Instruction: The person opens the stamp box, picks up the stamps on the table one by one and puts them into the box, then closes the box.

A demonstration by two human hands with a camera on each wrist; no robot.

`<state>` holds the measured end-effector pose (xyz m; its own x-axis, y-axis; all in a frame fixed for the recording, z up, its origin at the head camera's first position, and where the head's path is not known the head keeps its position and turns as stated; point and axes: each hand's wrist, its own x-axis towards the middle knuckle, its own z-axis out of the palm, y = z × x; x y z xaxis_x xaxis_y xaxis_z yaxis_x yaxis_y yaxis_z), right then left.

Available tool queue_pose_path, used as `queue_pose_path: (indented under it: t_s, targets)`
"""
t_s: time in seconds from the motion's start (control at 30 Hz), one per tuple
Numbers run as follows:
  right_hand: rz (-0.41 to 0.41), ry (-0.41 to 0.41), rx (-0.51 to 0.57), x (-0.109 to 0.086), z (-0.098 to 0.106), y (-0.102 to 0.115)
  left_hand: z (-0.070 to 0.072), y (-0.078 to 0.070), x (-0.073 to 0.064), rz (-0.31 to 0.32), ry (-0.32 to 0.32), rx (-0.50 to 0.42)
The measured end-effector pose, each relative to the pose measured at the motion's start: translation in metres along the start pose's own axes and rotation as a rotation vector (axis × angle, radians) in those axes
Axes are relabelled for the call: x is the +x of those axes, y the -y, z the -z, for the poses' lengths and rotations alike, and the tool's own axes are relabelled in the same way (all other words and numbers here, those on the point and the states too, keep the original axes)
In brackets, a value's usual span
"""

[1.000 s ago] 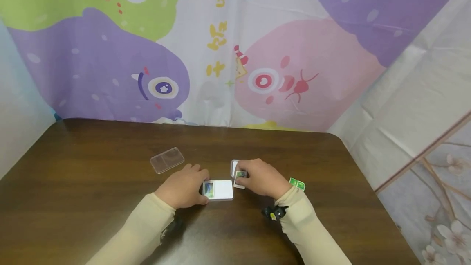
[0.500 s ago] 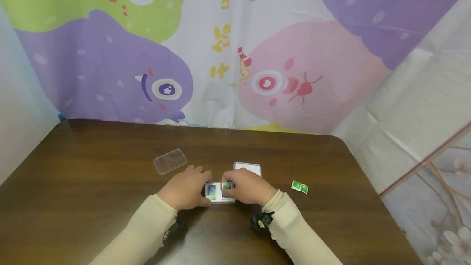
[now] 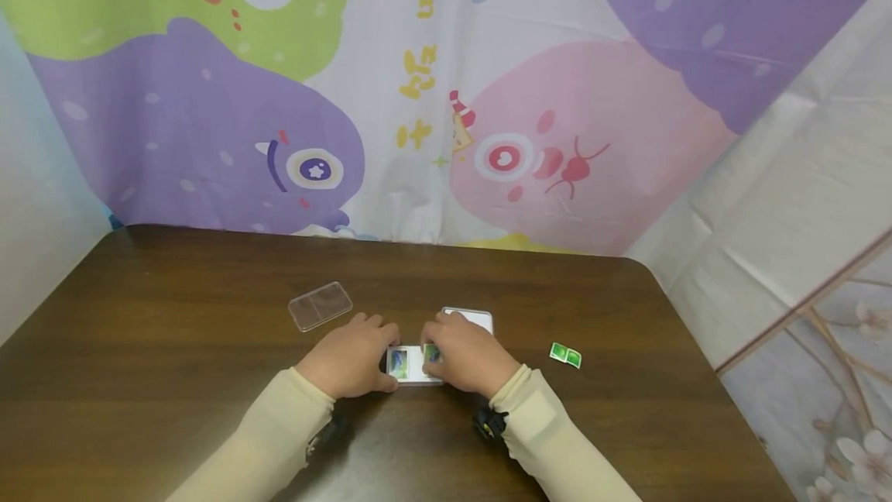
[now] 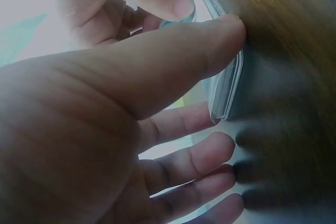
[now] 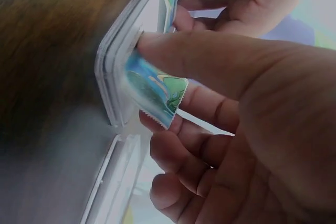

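Right hand (image 5: 231,103) pinches stamp (image 5: 155,92) (perforations wrist-view only).

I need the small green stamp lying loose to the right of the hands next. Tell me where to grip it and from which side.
Pinch the small green stamp by its long edges, coming from straight above with the right hand, which is nearer. It lies flat on the dark wooden table, so a fingertip probably has to lift one edge first.

Stamp (image 5: 157,90) design blurred, partly finger-covered

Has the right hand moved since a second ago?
Yes. The right hand shifted left, off the white tray, onto the white rectangular case.
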<state>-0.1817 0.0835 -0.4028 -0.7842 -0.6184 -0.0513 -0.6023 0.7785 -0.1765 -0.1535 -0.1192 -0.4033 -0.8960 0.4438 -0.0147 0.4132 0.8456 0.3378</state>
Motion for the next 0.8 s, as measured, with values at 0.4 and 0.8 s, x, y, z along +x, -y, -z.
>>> queue_pose_path:
  t_s: [0.4,0.8]
  targets:
    - [0.053,-0.021,0.042,0.000,-0.002,-0.003,0.000,0.001,0.001,0.000,0.007,-0.006]
    - [0.073,0.071,0.109,-0.006,0.010,-0.012,-0.001,0.002,0.001,-0.010,-0.008,0.003]
